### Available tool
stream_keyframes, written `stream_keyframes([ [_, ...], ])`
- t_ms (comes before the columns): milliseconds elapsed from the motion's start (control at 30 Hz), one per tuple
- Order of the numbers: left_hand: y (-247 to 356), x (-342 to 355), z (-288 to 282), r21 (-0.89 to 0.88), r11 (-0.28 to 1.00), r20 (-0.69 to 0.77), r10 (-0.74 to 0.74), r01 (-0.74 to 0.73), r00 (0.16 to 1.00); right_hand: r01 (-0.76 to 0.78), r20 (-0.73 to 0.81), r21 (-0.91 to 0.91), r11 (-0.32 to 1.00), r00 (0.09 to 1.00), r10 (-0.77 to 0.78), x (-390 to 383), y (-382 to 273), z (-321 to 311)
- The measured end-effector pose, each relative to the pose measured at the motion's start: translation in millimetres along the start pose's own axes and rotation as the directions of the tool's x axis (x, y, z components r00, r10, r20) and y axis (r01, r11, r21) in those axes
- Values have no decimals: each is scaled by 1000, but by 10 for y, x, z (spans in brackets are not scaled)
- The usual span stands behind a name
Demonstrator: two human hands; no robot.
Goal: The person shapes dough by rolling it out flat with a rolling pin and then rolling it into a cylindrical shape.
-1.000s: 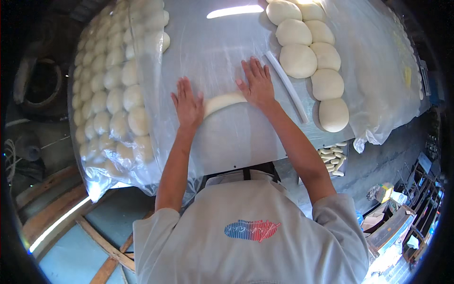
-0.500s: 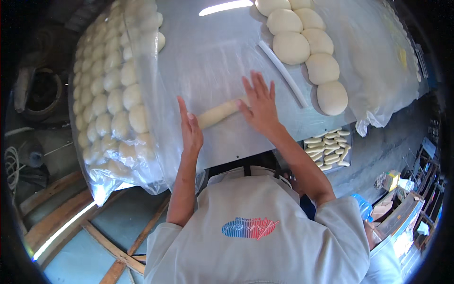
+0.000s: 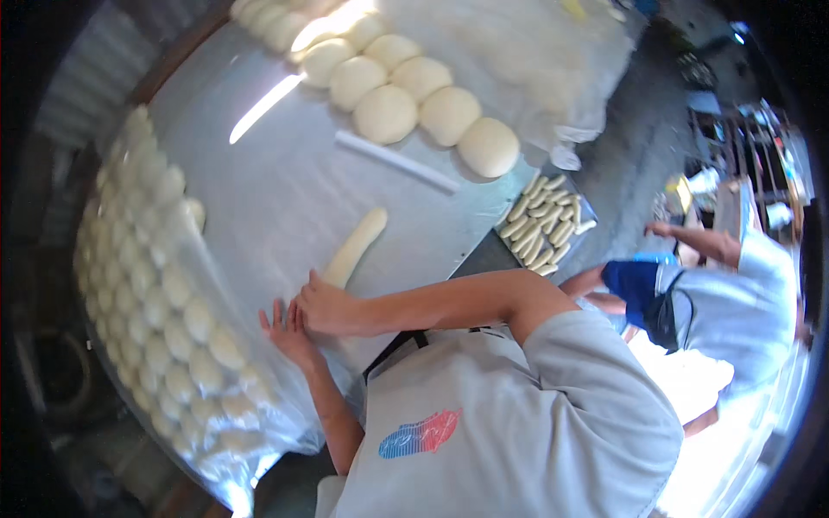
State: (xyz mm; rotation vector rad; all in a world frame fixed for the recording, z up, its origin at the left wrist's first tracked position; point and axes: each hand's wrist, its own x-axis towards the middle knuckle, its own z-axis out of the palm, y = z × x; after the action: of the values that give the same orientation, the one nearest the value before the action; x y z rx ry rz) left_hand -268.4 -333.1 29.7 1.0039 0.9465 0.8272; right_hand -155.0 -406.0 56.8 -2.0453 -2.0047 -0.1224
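A long pale dough roll (image 3: 357,248) lies slantwise on the metal table (image 3: 259,211), its far end free and rounded. Over its near end curls my right hand (image 3: 330,306), its fingers closed around the dough and partly hiding it. My left hand (image 3: 294,335) is just beside it, fingers spread, the tips close to or touching my right hand. Whether the left fingers also touch dough cannot be seen. Beyond the roll rests a thin white rod (image 3: 397,161), and behind that sit several round dough balls (image 3: 386,114) in rows.
Clear plastic sheeting covers many dough balls (image 3: 177,345) along the left. More plastic (image 3: 553,78) lies at the far right. A tray of small dough sticks (image 3: 544,226) is beyond the table's right edge. Another person (image 3: 717,298) bends over at the right, near shelves (image 3: 764,147).
My right hand has swung left and nearer, from the roll's far end to its near end, beside my left hand. The roll now points away from me. The view has turned right.
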Motion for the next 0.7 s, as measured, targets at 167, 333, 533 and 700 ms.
stream_keyframes([
  [167,281,78,252,26,996,48,-82,81,995,-185,204,207,961,968,143,-201,308,-852],
  [333,345,188,694,246,968,244,-16,-45,970,-390,-135,440,809,862,489,-925,745,-1733],
  [533,-45,242,1534,330,917,425,66,-223,903,-529,-281,608,593,555,783,-2138,1367,-2848],
  [700,-726,-57,1810,610,676,340,248,-414,907,-688,-241,537,488,429,871,-3353,2176,-3381],
])
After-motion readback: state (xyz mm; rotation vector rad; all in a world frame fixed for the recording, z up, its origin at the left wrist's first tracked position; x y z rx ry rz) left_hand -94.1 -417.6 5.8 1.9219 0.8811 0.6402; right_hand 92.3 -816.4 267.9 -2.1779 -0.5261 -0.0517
